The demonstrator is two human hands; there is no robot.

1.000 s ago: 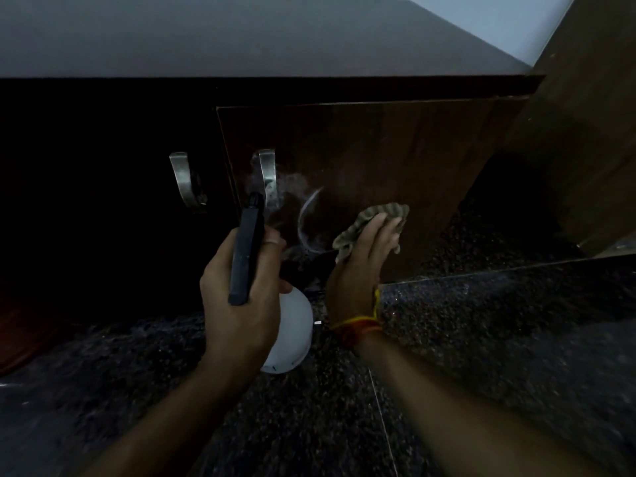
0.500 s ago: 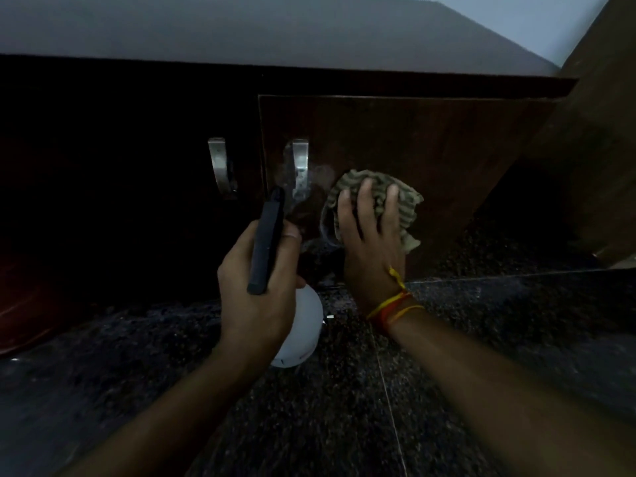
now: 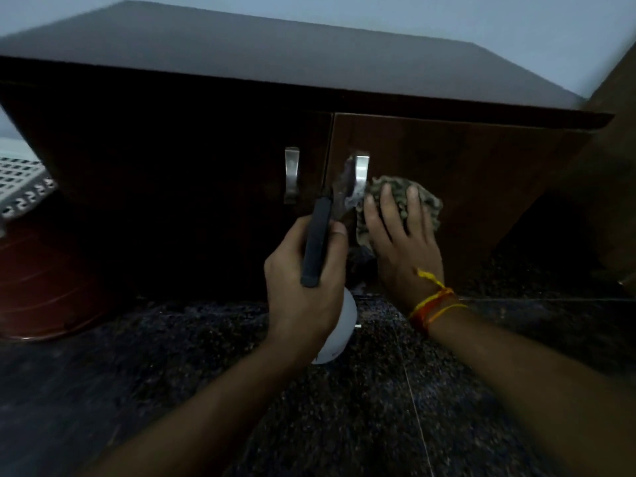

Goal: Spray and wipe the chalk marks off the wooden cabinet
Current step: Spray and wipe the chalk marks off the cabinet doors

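A low dark wooden cabinet [image 3: 464, 173] stands on the floor with two metal handles; its right door is slightly ajar. My right hand [image 3: 402, 249] presses a greenish cloth [image 3: 399, 194] flat on the right door, just right of the right handle [image 3: 360, 177]. Faint whitish chalk smears [image 3: 344, 187] remain left of that handle; any marks under the cloth are hidden. My left hand [image 3: 306, 280] grips a spray bottle with a black head [image 3: 316, 242] and white body [image 3: 339, 333], nozzle pointing at the door.
A dark speckled stone floor [image 3: 344, 407] lies in front of the cabinet. A reddish round object [image 3: 44, 287] and a white perforated basket [image 3: 20, 184] sit at the left. A wooden panel [image 3: 612, 166] rises at the right.
My right hand has slid the cloth up and left over the curved chalk mark, towards the right handle. The bottle stays in my left hand. The view has shifted left.
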